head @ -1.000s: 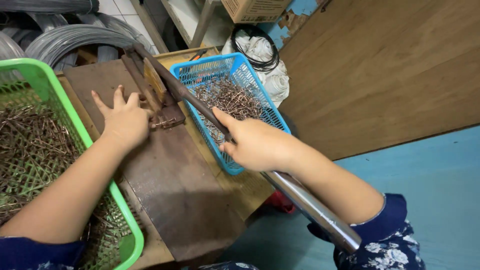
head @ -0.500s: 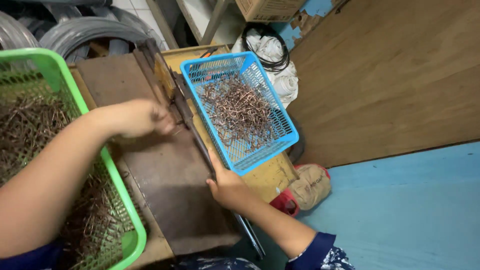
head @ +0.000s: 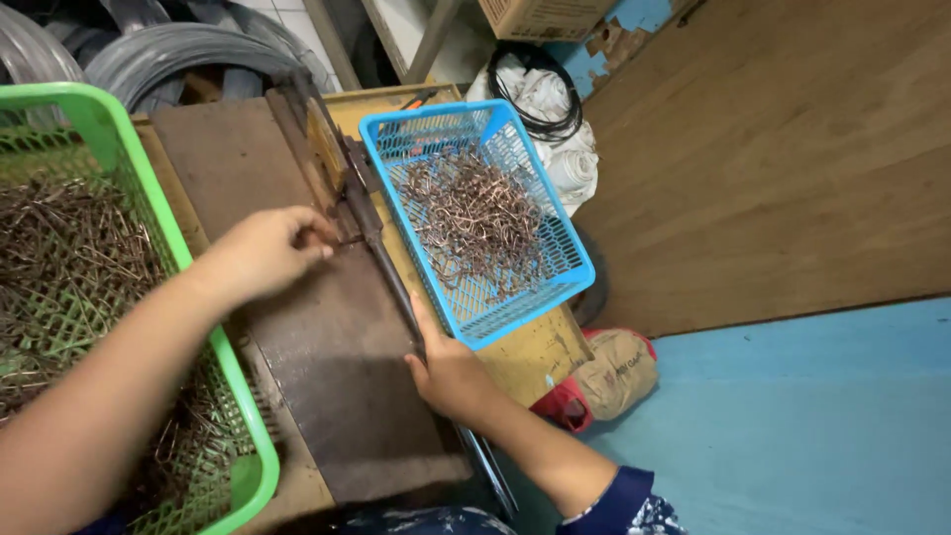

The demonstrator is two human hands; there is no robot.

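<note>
Now the right hand [head: 451, 372] is clenched around the long metal lever [head: 381, 258], which lies low along the edge of the dark steel bench plate [head: 327, 367]. The lever runs from under this hand up and away to a hinged block just beside the left hand [head: 263, 248]. The left hand rests on the plate with its fingers [head: 315, 238] curled and pinched at the block; something small may be held there, but I cannot tell what.

Just to the right of the lever, past the right hand's knuckles, a blue basket [head: 570, 253] sits on a yellow board [head: 530, 357], holding a heap of bent wire pieces [head: 475, 218]. On the far side of the left forearm a green basket [head: 129, 159] holds a larger mass of straight wire lengths [head: 69, 267].

Beyond the left hand, grey wire coils [head: 168, 54] lie at the back. Beyond the blue basket is a white sack [head: 555, 119] with a loop of black cable on it. Below the right wrist, a tan bag [head: 614, 372] lies on the blue floor [head: 792, 426].
</note>
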